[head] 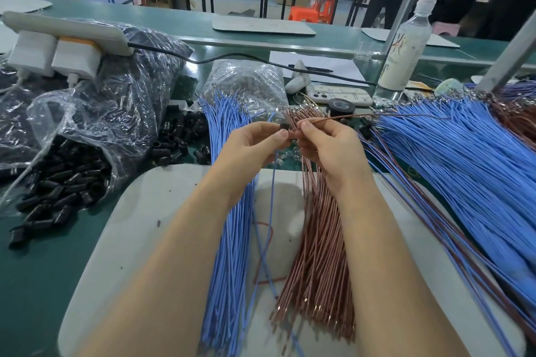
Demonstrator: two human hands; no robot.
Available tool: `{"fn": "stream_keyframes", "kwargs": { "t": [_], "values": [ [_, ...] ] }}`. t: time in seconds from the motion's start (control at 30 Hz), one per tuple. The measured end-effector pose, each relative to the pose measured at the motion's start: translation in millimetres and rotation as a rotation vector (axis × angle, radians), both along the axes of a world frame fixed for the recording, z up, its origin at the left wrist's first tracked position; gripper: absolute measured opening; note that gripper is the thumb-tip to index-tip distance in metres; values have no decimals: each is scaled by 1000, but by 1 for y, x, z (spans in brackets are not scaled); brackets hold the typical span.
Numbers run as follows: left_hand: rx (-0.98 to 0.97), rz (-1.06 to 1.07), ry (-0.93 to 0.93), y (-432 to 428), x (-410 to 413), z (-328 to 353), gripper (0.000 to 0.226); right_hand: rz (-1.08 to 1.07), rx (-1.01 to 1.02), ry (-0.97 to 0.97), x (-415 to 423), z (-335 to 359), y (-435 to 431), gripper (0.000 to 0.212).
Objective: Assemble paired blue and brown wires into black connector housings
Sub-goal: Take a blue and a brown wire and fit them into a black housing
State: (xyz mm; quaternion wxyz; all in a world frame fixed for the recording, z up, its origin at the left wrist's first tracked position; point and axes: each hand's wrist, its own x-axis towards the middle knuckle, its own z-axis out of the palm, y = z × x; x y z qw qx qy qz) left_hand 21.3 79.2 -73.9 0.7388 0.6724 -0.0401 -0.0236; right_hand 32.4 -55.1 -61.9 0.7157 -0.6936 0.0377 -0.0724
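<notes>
Left hand pinching small black plastic connector housing at thumb tip, fingers curled close; thin blue insulated wire hanging beneath. Right hand pinching thin brown insulated wire narrowly, tip just beside housing, tail trailing rightward.

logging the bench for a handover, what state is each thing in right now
left hand, grips the black connector housing
right hand, pinches a brown wire, tip at the housing
blue wire, hangs from the housing, seemingly inserted
plastic bag, open, black housings spilling out
water bottle, upright, capped
phone, face down
</notes>
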Motion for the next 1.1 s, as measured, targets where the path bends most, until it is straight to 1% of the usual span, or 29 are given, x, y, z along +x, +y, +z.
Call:
{"fn": "stream_keyframes", "kwargs": {
  "t": [0.17, 0.33, 0.47, 0.57, 0.67, 0.8, 0.87, 1.0, 1.1],
  "values": [
    [53, -6, -27, -1, -1, -1, 5, 21, -87, 6, 0, -2, -1, 19],
    [155, 18, -69, -1, -1, -3, 6, -16, -233, -49, 1, -6, 0, 21],
    [169, 54, -81, -1, 1, -5, 12, -32, -317, -95, 1, -7, 3, 24],
    [196, 86, -96, -2, 2, -7, 6, -69, -317, -117, 1, -5, 4, 24],
    [195, 97, -99, -3, 3, -8, 7, -134, -314, -123, 1, -5, 4, 20],
    [178, 91, -85, -4, 3, -9, 21, -171, -290, -139, 2, -6, 7, 14],
    [176, 91, -86, -4, 2, -8, 22, -173, -261, -151, 2, -6, 8, 12],
    [166, 98, -63, -4, 0, -7, 13, -216, -221, -195, 1, -7, 7, 18],
    [263, 113, -105, -3, 0, -7, 7, -251, -166, -222, 1, -5, 4, 19]
  ]
}}
